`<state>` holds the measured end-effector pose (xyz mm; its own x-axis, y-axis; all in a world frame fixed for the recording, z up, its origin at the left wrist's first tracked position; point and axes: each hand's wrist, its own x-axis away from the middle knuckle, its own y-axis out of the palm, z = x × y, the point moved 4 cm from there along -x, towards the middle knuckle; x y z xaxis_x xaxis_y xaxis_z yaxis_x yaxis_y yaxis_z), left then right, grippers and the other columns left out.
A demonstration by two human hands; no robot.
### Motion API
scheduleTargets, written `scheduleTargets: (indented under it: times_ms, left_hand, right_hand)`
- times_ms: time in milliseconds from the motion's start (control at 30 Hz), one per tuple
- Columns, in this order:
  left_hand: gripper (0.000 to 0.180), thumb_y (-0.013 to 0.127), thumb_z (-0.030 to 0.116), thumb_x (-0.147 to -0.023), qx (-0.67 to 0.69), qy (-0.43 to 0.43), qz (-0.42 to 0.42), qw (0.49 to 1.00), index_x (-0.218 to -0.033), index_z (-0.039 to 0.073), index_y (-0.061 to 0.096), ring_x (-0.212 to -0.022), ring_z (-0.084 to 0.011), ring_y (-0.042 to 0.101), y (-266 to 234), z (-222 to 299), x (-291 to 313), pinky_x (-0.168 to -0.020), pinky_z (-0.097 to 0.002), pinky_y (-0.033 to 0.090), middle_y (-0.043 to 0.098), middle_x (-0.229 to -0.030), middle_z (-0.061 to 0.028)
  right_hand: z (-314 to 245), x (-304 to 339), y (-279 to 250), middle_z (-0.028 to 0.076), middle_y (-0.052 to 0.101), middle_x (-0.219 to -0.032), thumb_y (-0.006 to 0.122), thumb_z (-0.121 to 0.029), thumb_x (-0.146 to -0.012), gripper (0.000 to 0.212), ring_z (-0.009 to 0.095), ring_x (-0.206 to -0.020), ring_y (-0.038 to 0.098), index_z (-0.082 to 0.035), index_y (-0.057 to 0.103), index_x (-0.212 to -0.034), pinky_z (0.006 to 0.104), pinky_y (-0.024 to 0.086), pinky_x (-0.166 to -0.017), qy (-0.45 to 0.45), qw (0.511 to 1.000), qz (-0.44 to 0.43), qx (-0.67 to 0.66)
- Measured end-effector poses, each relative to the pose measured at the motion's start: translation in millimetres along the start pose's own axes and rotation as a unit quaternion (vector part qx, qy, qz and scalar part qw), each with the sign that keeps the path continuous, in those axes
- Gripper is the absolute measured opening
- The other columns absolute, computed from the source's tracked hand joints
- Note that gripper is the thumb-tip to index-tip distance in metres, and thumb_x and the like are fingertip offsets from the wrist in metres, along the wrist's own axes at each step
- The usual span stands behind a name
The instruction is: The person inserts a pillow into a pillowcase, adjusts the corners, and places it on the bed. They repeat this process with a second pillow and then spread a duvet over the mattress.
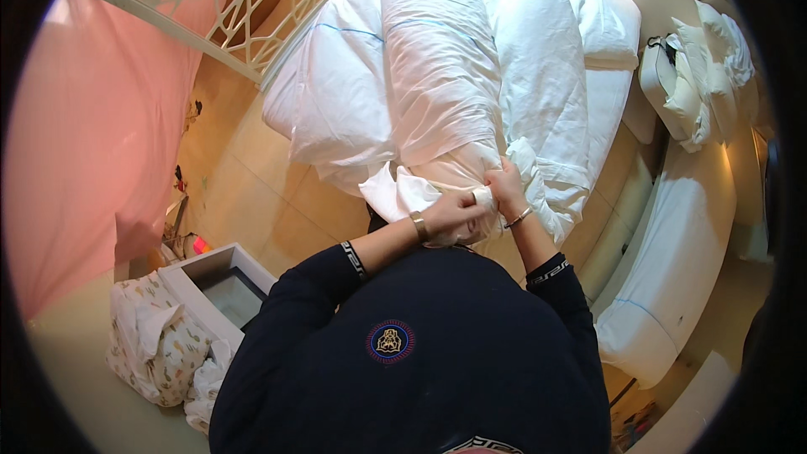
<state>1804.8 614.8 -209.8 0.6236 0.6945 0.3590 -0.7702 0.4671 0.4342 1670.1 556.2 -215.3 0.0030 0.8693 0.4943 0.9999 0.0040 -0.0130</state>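
A white duvet [441, 76] lies rumpled in a long raised roll over the bed, its near end drawn up close to my body. My left hand [454, 215] is closed on a bunched edge of this duvet, with a watch or wide bracelet on the wrist. Slightly farther and to the right, my right hand [506, 188] pinches the cloth at the corner of the same end. Loose white fabric [399, 192] flares out left of my left hand. More crumpled white cloth [534, 181] hangs just right of my right hand. Folds partly hide the fingertips.
A pink curtain [92, 134] hangs at left beside a white lattice screen [269, 0]. Lower left are an open white box-like unit [231, 256] and a patterned cloth bundle [155, 345]. A white-covered bench [672, 261] and piled pillows [706, 67] stand at right.
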Motion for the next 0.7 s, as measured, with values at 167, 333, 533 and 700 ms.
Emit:
scheduleTargets:
  times_ms: [167, 333, 533, 700]
  left_hand:
    - [0.03, 0.059, 0.026, -0.091, 0.088, -0.096, 0.175, 0.976, -0.104, -0.001, 0.061, -0.085, -0.0147, 0.063, -67.1, -4.3, 23.5, -0.076, -0.0307, 0.047, 0.065, -0.094, -0.0061]
    - [0.034, 0.062, 0.03, -0.09, 0.137, -0.007, 0.251, 0.958, -0.111, 0.004, 0.059, -0.075, -0.013, 0.059, -65.9, -18.0, 3.1, -0.064, -0.0268, 0.046, 0.064, -0.098, -0.0078]
    - [0.031, 0.05, 0.023, -0.093, 0.123, -0.024, 0.419, 0.899, -0.106, -0.003, 0.059, -0.079, -0.0232, 0.063, -148.8, -107.0, -58.8, -0.061, -0.0361, 0.051, 0.065, -0.09, -0.0147]
    - [0.035, 0.039, 0.026, -0.097, 0.176, 0.006, 0.512, 0.84, -0.11, -0.001, 0.057, -0.088, -0.0256, 0.063, -208.1, -107.7, -42.0, -0.07, -0.0348, 0.054, 0.062, -0.108, -0.0142]
  right_hand:
    - [-63.9, 56.4, 13.9, -0.001, 0.051, -0.07, 0.046, 0.008, -0.068, 0.038, 0.007, -0.052, 0.042, 0.003, 0.059, -0.103, 0.0216, 0.033, -0.045, -0.011, 0.999, -0.005, -0.05]
    - [-124.5, 124.1, -4.7, -0.001, 0.053, -0.073, 0.044, 0.008, -0.065, 0.046, 0.006, -0.052, 0.043, 0.005, 0.059, -0.108, 0.0185, 0.031, -0.045, -0.018, 0.997, -0.015, -0.077]
    - [-164.3, 207.3, -70.6, 0.004, 0.061, -0.082, 0.043, 0.003, -0.058, 0.051, 0.011, -0.064, 0.051, 0.008, 0.061, -0.106, 0.0241, 0.043, -0.058, -0.151, 0.976, 0.023, 0.154]
    - [-188.9, 298.2, -135.3, 0.008, 0.066, -0.086, 0.036, 0.005, -0.056, 0.051, 0.011, -0.072, 0.057, 0.01, 0.062, -0.099, 0.0196, 0.044, -0.066, -0.079, 0.985, 0.138, 0.07]
